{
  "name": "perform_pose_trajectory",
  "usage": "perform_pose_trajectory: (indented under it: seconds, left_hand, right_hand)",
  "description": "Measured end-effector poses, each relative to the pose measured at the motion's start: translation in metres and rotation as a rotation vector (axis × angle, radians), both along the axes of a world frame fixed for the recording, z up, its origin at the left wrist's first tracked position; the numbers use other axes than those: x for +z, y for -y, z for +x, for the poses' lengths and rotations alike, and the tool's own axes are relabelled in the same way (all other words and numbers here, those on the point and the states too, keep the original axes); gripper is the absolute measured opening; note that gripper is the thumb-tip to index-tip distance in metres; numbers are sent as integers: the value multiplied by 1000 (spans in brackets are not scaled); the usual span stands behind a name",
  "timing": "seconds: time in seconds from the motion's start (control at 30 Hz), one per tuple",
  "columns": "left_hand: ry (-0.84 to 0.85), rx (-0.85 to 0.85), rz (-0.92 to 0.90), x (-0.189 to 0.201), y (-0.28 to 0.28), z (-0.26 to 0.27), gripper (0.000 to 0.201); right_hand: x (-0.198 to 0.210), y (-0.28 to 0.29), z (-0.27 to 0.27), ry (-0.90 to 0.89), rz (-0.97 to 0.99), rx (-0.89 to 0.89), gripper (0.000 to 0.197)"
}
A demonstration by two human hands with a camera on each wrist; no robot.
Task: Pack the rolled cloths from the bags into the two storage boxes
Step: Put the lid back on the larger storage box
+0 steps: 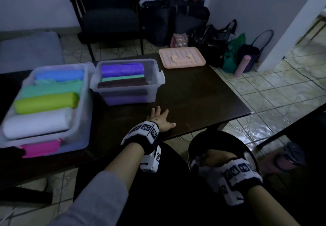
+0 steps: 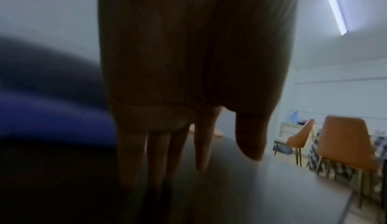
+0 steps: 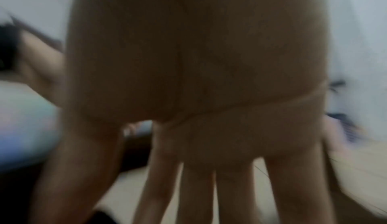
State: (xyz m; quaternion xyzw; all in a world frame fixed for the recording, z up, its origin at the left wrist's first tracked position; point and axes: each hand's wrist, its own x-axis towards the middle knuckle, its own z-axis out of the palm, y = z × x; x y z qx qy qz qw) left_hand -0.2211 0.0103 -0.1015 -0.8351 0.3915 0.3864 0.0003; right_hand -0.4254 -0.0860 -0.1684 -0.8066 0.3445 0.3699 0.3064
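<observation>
Two clear storage boxes stand on the dark table (image 1: pixel 194 91). The large box (image 1: pixel 82 102) at left holds white (image 1: pixel 35 121), lime (image 1: pixel 45 102), green (image 1: pixel 53 89) and blue (image 1: pixel 60 75) rolled cloths, with a pink roll (image 1: pixel 41 148) showing through its front wall. The small box (image 1: pixel 155 77) holds purple (image 1: pixel 122 69), green and dark brown rolls. My left hand (image 1: pixel 159 118) (image 2: pixel 188 144) lies flat on the table in front of the small box, fingers spread, holding nothing. My right hand (image 1: pixel 210 158) (image 3: pixel 209 186) is low at the right over a dark round object (image 1: pixel 224 137), fingers straight and spread in the wrist view.
A pink lid (image 1: pixel 182 57) lies at the table's far right corner. Several bags (image 1: pixel 211 40) sit on the tiled floor beyond it, and a pink roll (image 1: pixel 241 66) leans against one. A dark armchair (image 1: pixel 109 14) stands behind the table.
</observation>
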Motion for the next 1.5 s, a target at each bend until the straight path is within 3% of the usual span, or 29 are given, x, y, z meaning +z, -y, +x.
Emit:
perform_pose_trajectory:
  seconds: [0.1,0.2,0.27,0.43,0.53,0.67,0.83,0.9,0.97,1.07,1.13,1.33,1.5]
  left_hand:
    - [-77,-26,-11,42,-3,14,59]
    - [-272,86,-97,88,-14,32,50]
    - [-307,172,-223,118,-27,50,44]
    - [-149,343,-478,176,-76,122,38]
    - [29,412,-483,190,-112,172,29]
    - [207,564,-437,186,-155,229,6]
    - [232,613,-265,166,-181,283,28]
    - [215,618,-234,158,-183,298,27]
    - [190,612,-203,152,-182,312,21]
    - [114,582,-197,143,-175,331,40]
    - [62,553,-202,136,-171,343,40]
    - [-62,463,-156,119,-168,376,25]
    - [-211,505,-147,110,-169,398,24]
  right_hand:
    - [56,0,30,98,187,86,39]
    - [98,-3,72,165,196,121,8]
    - [131,-9,107,243,166,186,10]
    - [196,-22,194,462,42,263,26]
    - [213,-34,246,657,-56,266,27]
    - [222,-49,316,719,-37,275,23]
    - [221,-60,391,763,-54,306,21]
    - [221,-63,420,754,-85,329,20]
    - [220,-65,448,732,-152,403,23]
    - [211,-69,489,683,-278,528,25]
    - [200,-71,516,629,-373,611,28]
    - [159,-73,584,396,-546,905,56]
    - [129,-87,622,276,-610,1017,84]
